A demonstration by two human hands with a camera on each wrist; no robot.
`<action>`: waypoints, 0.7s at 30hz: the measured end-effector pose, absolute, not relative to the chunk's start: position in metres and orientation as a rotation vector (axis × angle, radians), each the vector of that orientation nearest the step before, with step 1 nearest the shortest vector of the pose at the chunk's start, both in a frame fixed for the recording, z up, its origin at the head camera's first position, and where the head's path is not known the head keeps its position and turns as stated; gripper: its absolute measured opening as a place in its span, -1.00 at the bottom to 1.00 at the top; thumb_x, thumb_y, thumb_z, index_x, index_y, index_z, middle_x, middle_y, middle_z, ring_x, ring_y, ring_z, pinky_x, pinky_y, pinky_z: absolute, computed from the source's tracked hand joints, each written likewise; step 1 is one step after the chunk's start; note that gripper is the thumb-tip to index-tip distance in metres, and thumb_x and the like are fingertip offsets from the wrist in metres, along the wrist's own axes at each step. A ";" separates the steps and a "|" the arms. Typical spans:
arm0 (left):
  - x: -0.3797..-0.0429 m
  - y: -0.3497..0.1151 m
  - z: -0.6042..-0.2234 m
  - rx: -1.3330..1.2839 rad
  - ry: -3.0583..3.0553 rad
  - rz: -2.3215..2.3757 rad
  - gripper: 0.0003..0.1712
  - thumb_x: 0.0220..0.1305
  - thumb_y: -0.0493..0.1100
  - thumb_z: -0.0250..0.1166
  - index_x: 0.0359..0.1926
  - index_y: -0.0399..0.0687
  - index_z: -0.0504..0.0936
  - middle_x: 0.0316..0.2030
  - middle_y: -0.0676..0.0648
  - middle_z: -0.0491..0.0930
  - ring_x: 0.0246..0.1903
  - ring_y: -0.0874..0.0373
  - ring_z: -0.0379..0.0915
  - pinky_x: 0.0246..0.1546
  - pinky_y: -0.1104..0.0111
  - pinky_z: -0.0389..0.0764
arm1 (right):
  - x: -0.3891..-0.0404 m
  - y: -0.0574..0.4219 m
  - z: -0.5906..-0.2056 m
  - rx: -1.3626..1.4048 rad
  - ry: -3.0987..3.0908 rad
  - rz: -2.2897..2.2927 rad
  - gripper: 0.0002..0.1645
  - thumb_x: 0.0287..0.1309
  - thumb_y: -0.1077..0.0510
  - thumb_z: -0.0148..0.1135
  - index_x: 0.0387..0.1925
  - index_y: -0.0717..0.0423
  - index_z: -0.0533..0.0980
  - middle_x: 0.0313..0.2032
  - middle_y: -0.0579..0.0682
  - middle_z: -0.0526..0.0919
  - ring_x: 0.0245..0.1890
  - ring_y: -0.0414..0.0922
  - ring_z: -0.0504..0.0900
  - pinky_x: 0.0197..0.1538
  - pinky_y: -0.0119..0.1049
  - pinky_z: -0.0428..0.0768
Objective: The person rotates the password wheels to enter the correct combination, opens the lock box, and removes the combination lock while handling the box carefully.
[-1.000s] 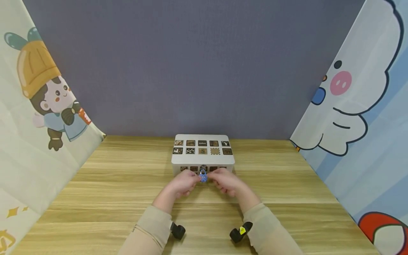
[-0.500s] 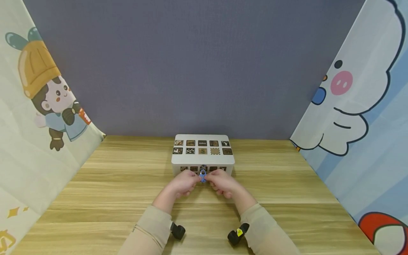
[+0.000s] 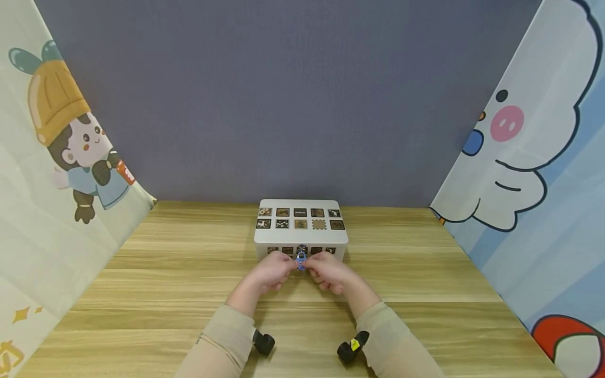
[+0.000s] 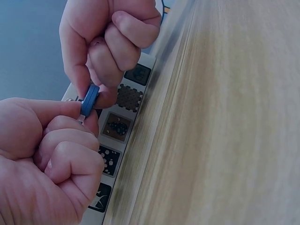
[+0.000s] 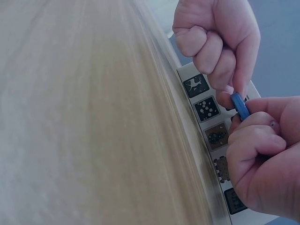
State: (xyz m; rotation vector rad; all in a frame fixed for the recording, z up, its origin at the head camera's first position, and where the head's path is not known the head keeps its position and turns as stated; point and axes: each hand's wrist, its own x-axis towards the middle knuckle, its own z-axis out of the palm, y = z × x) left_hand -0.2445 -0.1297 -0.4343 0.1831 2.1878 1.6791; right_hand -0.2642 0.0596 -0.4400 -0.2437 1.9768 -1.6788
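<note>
The left hand (image 3: 272,270) pinches the blue padlock (image 4: 90,100) between thumb and bent forefinger; the right hand (image 3: 331,270) pinches its opposite side the same way, so the two hands nearly meet, the other fingers of each curled in; the padlock is directly before the middle of the front of the white box (image 3: 302,235), just below the metal clasp (image 3: 301,248); whether its shackle passes through the clasp I cannot tell. The box's front edge is close to the knuckles; wood tabletop (image 3: 189,262) runs away on both sides, giving wide room left and right, while behind the box only a narrow strip remains before the grey panel (image 3: 293,105); the left side panel (image 3: 28,210) and right side panel (image 3: 567,210) stand well apart from the hands. Counted: one padlock, one box, one clasp; ten square pictures on the lid, in two rows of five; at least five on the front; two beige sleeves (image 3: 227,320); two black wrist devices (image 3: 263,344).
</note>
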 end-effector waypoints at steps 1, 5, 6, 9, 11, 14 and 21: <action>-0.244 -0.130 -0.434 0.184 2.187 1.680 -0.68 0.33 -0.14 0.09 -0.20 -0.36 0.59 -0.80 0.13 0.17 -0.86 0.29 0.01 -0.87 0.49 0.12 | -0.264 0.060 -0.440 -0.248 1.973 -1.680 -0.58 0.26 0.06 0.09 -0.20 0.44 0.46 -0.74 -0.16 0.20 -0.79 -0.28 0.06 -0.75 -0.45 0.05; -0.244 -0.130 -0.434 0.181 2.178 1.682 -0.68 0.33 -0.14 0.09 -0.19 -0.36 0.59 -0.80 0.13 0.17 -0.86 0.29 0.01 -0.87 0.49 0.12 | -0.264 0.059 -0.441 -0.255 1.964 -1.687 -0.58 0.27 0.06 0.08 -0.22 0.44 0.45 -0.74 -0.15 0.20 -0.79 -0.28 0.05 -0.76 -0.44 0.04; -0.245 -0.130 -0.434 0.179 2.175 1.684 -0.68 0.33 -0.14 0.09 -0.19 -0.36 0.59 -0.80 0.13 0.17 -0.86 0.29 0.01 -0.87 0.49 0.11 | -0.263 0.059 -0.441 -0.255 1.962 -1.689 -0.59 0.27 0.06 0.07 -0.22 0.44 0.45 -0.74 -0.15 0.20 -0.79 -0.28 0.05 -0.76 -0.44 0.04; -0.245 -0.130 -0.434 0.183 2.171 1.686 -0.68 0.33 -0.15 0.08 -0.18 -0.37 0.59 -0.80 0.13 0.17 -0.86 0.29 0.01 -0.87 0.49 0.11 | -0.263 0.059 -0.440 -0.254 1.952 -1.689 -0.59 0.27 0.07 0.06 -0.23 0.44 0.44 -0.74 -0.15 0.20 -0.80 -0.28 0.05 -0.76 -0.44 0.04; -0.245 -0.130 -0.434 0.181 2.170 1.684 -0.68 0.33 -0.15 0.08 -0.18 -0.37 0.59 -0.80 0.13 0.16 -0.86 0.29 0.01 -0.86 0.49 0.10 | -0.263 0.058 -0.440 -0.255 1.947 -1.690 -0.59 0.27 0.07 0.06 -0.22 0.44 0.44 -0.74 -0.15 0.20 -0.80 -0.27 0.05 -0.76 -0.44 0.03; -0.245 -0.130 -0.434 0.179 2.172 1.681 -0.68 0.33 -0.15 0.08 -0.18 -0.37 0.59 -0.80 0.13 0.17 -0.86 0.29 0.01 -0.86 0.49 0.11 | -0.263 0.058 -0.441 -0.259 1.945 -1.688 -0.59 0.28 0.08 0.05 -0.20 0.44 0.45 -0.74 -0.15 0.20 -0.80 -0.27 0.05 -0.75 -0.44 0.03; -0.245 -0.130 -0.435 0.176 2.175 1.677 -0.68 0.33 -0.14 0.08 -0.17 -0.35 0.58 -0.79 0.12 0.18 -0.85 0.29 0.02 -0.86 0.49 0.12 | -0.263 0.058 -0.441 -0.261 1.951 -1.685 -0.58 0.29 0.06 0.04 -0.20 0.44 0.45 -0.74 -0.15 0.20 -0.79 -0.27 0.05 -0.75 -0.44 0.04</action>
